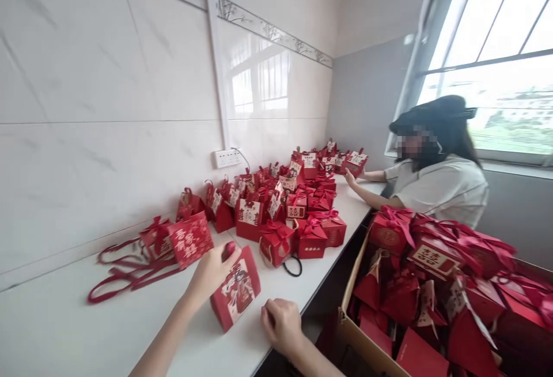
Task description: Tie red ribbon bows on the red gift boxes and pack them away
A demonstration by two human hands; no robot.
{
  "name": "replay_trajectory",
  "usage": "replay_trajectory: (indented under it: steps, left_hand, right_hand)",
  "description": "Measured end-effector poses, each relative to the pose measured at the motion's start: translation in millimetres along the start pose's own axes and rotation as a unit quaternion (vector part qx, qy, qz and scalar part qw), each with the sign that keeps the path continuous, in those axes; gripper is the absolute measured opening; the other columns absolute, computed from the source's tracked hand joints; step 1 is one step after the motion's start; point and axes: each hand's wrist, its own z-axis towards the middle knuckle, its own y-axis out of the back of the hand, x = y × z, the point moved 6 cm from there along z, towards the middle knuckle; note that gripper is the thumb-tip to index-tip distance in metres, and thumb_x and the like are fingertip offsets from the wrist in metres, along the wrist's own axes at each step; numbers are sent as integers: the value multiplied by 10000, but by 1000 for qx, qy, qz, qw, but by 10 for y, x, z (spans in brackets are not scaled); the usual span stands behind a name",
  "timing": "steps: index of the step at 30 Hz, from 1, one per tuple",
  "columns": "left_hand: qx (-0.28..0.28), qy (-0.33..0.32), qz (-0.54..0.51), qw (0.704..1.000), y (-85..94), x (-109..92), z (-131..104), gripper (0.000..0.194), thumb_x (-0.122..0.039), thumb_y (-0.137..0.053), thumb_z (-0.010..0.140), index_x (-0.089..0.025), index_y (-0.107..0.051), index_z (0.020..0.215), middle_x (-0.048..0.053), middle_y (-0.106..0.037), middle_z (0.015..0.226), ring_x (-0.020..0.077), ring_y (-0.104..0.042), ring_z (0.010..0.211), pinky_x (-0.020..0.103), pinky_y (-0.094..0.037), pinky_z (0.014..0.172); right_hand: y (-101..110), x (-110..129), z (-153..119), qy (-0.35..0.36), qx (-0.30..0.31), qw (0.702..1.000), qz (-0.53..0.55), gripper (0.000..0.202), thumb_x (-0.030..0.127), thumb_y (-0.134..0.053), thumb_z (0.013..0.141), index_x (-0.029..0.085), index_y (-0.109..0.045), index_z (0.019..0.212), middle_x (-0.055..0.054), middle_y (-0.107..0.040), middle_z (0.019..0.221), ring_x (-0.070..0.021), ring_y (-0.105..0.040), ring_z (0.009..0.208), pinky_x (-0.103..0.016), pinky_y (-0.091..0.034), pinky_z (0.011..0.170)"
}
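Note:
My left hand (211, 273) grips a red gift box (235, 293) near its top and tilts it just above the white table. The box front shows a printed figure on a pale panel. Beside it, over the table's front edge, my right hand (283, 326) is curled into a fist, apart from the box, with no object visible in it. A flat-faced red box with large characters (190, 240) stands just beyond my left hand. Next to that box lie loose red ribbons (125, 273).
Many red gift boxes (248, 215) crowd the white table (64, 319) along the tiled wall. A cardboard carton (352, 336) full of similar boxes stands at the right. Across the table, a person in a white top (444, 187) holds a red box (356, 162). A black ring (294, 267) lies near the edge.

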Motion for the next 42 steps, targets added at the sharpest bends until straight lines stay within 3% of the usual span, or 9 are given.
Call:
replay_trajectory:
  steps: [3, 8, 12, 14, 19, 23, 29, 36, 42]
  left_hand:
    - [1, -7, -26, 1000, -37, -21, -22, 445, -589, -409, 763, -192, -408, 561, -18, -440, 497, 141, -430, 492, 241, -319, 497]
    - [81, 3, -86, 993, -144, -79, -104, 445, -597, -445, 761, -176, -504, 627, -40, -384, 494, 112, -351, 448, 223, -278, 447]
    - [154, 17, -124, 980, -232, -94, -199, 463, -602, -481, 757, -153, -594, 774, -12, -502, 596, 125, -417, 511, 223, -322, 476]
    - [184, 12, -149, 971, -275, -127, -252, 441, -577, -516, 751, -144, -595, 769, 4, -553, 659, 131, -461, 577, 220, -354, 529]
    - [244, 4, -200, 949, -413, -252, -383, 286, -409, -572, 735, -130, -576, 673, 4, -565, 650, 134, -484, 627, 220, -363, 576]
    - [253, -10, -217, 943, -447, -299, -475, 245, -370, -599, 713, -126, -590, 689, 17, -585, 686, 141, -500, 648, 223, -373, 579]
    - [229, -3, -334, 914, -428, -264, -620, 361, -478, -678, 670, -138, -559, 689, 17, -583, 656, 124, -506, 618, 228, -421, 609]
    - [164, 37, -342, 924, -507, -151, -669, 348, -500, -682, 603, -166, -583, 608, 17, -623, 601, 140, -553, 579, 237, -466, 586]
    - [138, 24, -340, 930, -564, -92, -606, 217, -340, -636, 596, -176, -503, 546, -5, -573, 532, 135, -523, 537, 221, -438, 506]
  right_hand:
    - [-44, -25, 8, -7, -8, 1000, 11, 236, 150, -373, 771, 190, -393, 539, 13, -485, 429, -83, -388, 374, -245, -206, 440]
    - [-28, -101, 6, -50, 5, 992, 113, 226, 156, -376, 803, 193, -406, 583, 24, -477, 460, -86, -380, 389, -234, -221, 428]
    - [366, -162, 128, -127, -81, 960, 235, 180, 159, -339, 865, 194, -448, 726, 12, -478, 614, -97, -447, 516, -196, -351, 485]
    - [648, -77, 279, -102, -126, 954, 253, 110, 168, -364, 860, 194, -468, 835, -15, -479, 731, -123, -489, 646, -224, -419, 578]
    - [836, 269, 751, -48, 45, 956, 287, 371, 142, -557, 740, 188, -467, 1096, -82, -493, 1021, -183, -515, 942, -326, -461, 828]
    - [756, 332, 857, -90, 149, 934, 311, 328, 83, -558, 703, 184, -516, 1012, -49, -522, 941, -158, -539, 851, -297, -476, 770]
    - [760, 262, 771, -119, 164, 920, 335, 223, 104, -541, 761, 208, -576, 956, -27, -569, 882, -144, -569, 816, -242, -481, 701]
    - [709, 214, 712, -121, 72, 947, 290, 170, 128, -587, 759, 220, -685, 863, -18, -628, 740, -129, -599, 668, -192, -463, 567]
    - [735, 235, 750, -97, 11, 961, 258, 125, 163, -605, 759, 204, -715, 798, -23, -625, 643, -120, -577, 574, -179, -432, 487]
